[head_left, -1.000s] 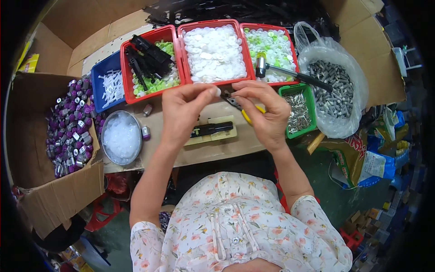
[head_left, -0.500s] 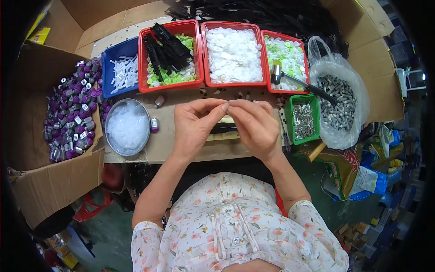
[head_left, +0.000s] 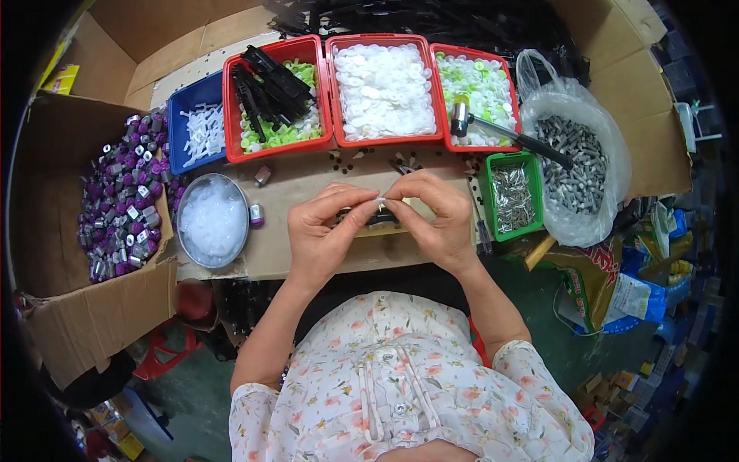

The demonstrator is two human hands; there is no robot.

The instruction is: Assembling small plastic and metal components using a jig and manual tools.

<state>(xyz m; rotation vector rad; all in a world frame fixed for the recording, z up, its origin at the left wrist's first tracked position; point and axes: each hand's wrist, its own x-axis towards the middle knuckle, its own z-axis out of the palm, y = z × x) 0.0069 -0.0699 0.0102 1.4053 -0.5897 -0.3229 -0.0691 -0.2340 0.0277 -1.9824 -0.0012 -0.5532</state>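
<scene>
My left hand point(head_left: 323, 227) and my right hand point(head_left: 433, 215) meet in front of me, each closed in a pinch. Between the fingertips is a small white piece point(head_left: 379, 201), too small to tell its kind. Below the hands, partly hidden by them, a black part point(head_left: 379, 216) lies on a pale block at the near side of the cardboard-covered worktop point(head_left: 308, 171). To the left stands a round metal bowl point(head_left: 212, 219) of clear, whitish material. Two small metal-and-purple pieces lie between that bowl and my left hand.
Behind are a blue bin point(head_left: 175, 135), red bins point(head_left: 331, 92) of white and green discs, and a hammer point(head_left: 508, 132) across one. A green bin point(head_left: 488, 192) of metal pins and a plastic bag point(head_left: 608, 165) of grey metal parts stand right. A cardboard box point(head_left: 46, 185) holds purple-and-metal pieces.
Both hands have come slightly lower and nearer to me, still pinched together. The white piece between the fingertips shows more plainly now. The whole view has shifted a little.
</scene>
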